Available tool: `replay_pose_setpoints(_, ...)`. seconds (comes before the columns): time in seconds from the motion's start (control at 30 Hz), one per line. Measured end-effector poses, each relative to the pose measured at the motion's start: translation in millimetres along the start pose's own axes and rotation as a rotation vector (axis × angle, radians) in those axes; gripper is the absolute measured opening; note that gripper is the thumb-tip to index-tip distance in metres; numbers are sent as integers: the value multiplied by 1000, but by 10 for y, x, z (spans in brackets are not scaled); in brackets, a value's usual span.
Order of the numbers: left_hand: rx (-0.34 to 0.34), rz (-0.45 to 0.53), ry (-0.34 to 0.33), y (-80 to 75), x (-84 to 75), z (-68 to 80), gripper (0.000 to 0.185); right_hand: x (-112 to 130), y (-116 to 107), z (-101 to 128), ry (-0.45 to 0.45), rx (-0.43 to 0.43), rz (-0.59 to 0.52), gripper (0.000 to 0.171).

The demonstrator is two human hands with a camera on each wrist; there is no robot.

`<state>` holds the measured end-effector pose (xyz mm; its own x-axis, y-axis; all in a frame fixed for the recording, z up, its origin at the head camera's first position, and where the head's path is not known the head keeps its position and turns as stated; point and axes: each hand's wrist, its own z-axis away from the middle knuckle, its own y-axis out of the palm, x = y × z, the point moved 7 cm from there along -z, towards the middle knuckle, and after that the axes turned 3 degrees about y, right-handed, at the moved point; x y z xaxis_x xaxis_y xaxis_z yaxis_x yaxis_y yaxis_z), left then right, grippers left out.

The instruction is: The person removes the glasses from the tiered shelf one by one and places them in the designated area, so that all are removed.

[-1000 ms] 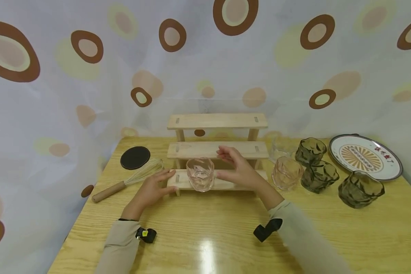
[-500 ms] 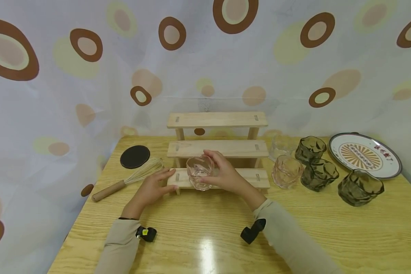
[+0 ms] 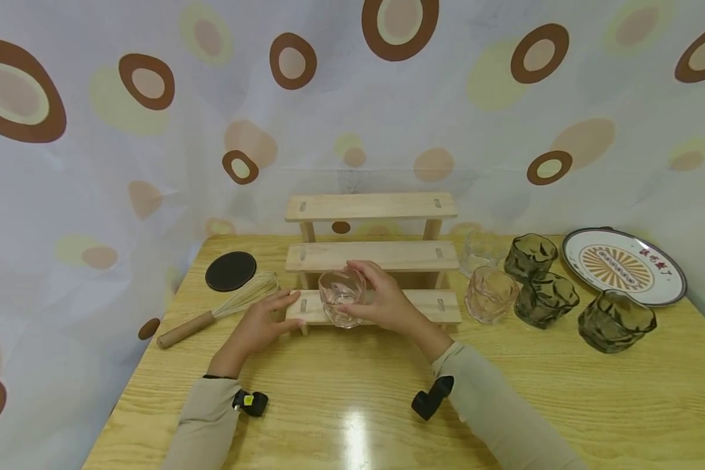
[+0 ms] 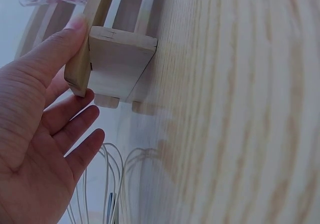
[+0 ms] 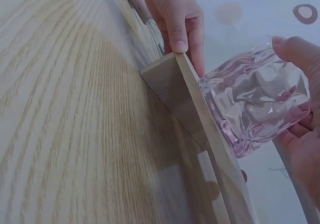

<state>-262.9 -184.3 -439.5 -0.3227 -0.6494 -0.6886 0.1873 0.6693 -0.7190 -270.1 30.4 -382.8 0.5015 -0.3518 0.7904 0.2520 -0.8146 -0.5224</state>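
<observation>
Right hand [image 3: 382,301], open a second ago, now gripping glass [image 3: 342,297] on lowest step of wooden rack [image 3: 371,253]; left hand [image 3: 264,321], fingers straight, steadying rack's end. Glass likely being repositioned.

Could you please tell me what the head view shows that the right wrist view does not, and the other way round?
Only the head view shows the three green glasses, a second pink glass, the patterned plate, the black coaster and the upper steps of the wooden rack.

Only the right wrist view shows, close up, the pink glass standing on the lowest step's edge.

Both show the right hand holding that glass, the left hand touching the step's end, and the whisk.
</observation>
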Motion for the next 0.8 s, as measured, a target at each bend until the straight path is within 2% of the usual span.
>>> replay_pose_setpoints(0.17, 3, 9, -3, 25, 14, -3, 64, 4, -60, 72, 15, -21, -9, 77)
replay_pose_setpoints(0.33, 6, 20, 2, 38, 13, -4, 65, -12, -259, 227, 39, -50, -11, 77)
replay_pose_setpoints(0.6, 13, 20, 7, 35, 14, 1, 66, -156, -789, 699, 153, -100, -45, 78)
replay_pose_setpoints(0.8, 8, 5, 3, 27, 47, -6, 66, -208, -1217, 1112, 166, -171, 73, 76)
